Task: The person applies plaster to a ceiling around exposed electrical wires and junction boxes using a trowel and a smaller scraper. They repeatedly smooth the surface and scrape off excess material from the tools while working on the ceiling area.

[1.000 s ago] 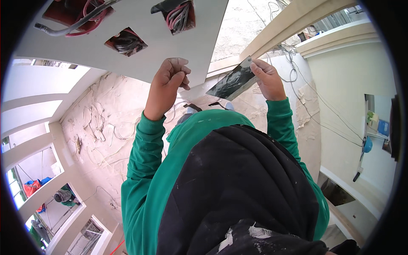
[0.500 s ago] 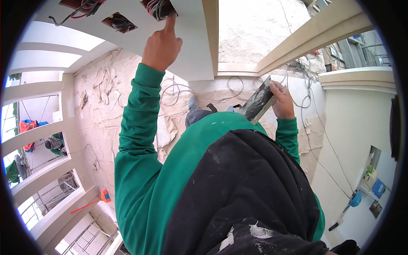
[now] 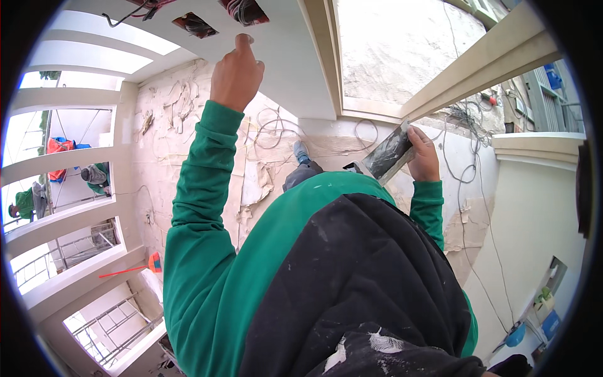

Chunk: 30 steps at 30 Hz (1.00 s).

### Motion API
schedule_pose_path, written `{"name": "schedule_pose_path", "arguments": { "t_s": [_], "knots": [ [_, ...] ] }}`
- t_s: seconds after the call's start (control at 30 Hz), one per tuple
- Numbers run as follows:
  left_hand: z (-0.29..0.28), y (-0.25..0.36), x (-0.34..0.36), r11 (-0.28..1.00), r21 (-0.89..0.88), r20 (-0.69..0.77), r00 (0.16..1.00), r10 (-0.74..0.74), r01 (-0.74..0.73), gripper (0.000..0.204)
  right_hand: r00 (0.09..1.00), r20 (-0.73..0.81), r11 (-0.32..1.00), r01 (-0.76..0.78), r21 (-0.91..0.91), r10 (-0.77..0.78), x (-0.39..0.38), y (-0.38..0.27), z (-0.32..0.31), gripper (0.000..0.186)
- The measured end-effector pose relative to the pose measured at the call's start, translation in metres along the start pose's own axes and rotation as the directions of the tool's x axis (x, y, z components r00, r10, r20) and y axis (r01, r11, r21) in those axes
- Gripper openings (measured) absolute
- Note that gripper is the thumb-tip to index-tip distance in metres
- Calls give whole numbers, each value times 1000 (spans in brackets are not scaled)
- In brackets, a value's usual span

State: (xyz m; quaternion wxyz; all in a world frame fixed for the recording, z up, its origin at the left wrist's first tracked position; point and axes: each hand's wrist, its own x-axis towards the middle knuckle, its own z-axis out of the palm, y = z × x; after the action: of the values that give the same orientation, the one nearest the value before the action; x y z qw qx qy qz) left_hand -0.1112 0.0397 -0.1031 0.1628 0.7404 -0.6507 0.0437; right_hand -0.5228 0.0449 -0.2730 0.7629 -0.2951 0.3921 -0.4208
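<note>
My left hand (image 3: 237,74) is raised close to the white wall panel (image 3: 282,69), its fingers curled and the index finger bent forward; the palm side is hidden, but nothing shows in it. Just above the fingertip is a square cut-out (image 3: 245,11) with coiled wires inside. A second wired cut-out (image 3: 195,25) lies to its left, and a third wire-filled opening (image 3: 149,5) sits farther left. At my right side, my right hand (image 3: 424,154) grips a flat trowel (image 3: 388,154) by its edge. Its dark rectangular blade is smeared with pale material and slants down-left toward my body.
Loose cables (image 3: 465,151) coil over the floor, which has torn covering sheets (image 3: 254,188). A beige frame (image 3: 477,60) stands ahead on the right. White beams (image 3: 69,154) with openings run along the left, with people and scaffolding beyond. A red-handled broom (image 3: 152,262) lies at lower left.
My left hand has drawn back from the edge of the wired cut-out, its index finger bending from straight. My right hand keeps the trowel, now slightly lower. The whole view has shifted a little.
</note>
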Motion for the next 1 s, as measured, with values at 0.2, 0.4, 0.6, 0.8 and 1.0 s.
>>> {"name": "schedule_pose_path", "arguments": {
  "t_s": [0.2, 0.4, 0.6, 0.8, 1.0],
  "knots": [
    [2, -2, -2, 996, -86, -31, 1000, 5, -8, 67, 999, -9, 996, -51, 80, 51, 3, 5, -13, 30],
    [14, -4, 7, 996, -64, -8, 998, -58, 58, 74, 999, -6, 994, -46, 98, 46, 7, 7, -21, 28],
    [27, -29, 21, 999, 45, -29, 1000, 4, -3, 75, 996, -39, 994, -74, 80, 77, 9, 10, -20, 27],
    [-11, -15, 17, 999, -50, 36, 999, -1, 2, 69, 994, -52, 991, -91, 95, 96, 6, 17, -28, 27],
    [-4, -15, 6, 999, 10, 27, 999, 47, -47, 68, 996, 9, 982, -94, 162, 94, 12, 27, -31, 26]
  ]
}}
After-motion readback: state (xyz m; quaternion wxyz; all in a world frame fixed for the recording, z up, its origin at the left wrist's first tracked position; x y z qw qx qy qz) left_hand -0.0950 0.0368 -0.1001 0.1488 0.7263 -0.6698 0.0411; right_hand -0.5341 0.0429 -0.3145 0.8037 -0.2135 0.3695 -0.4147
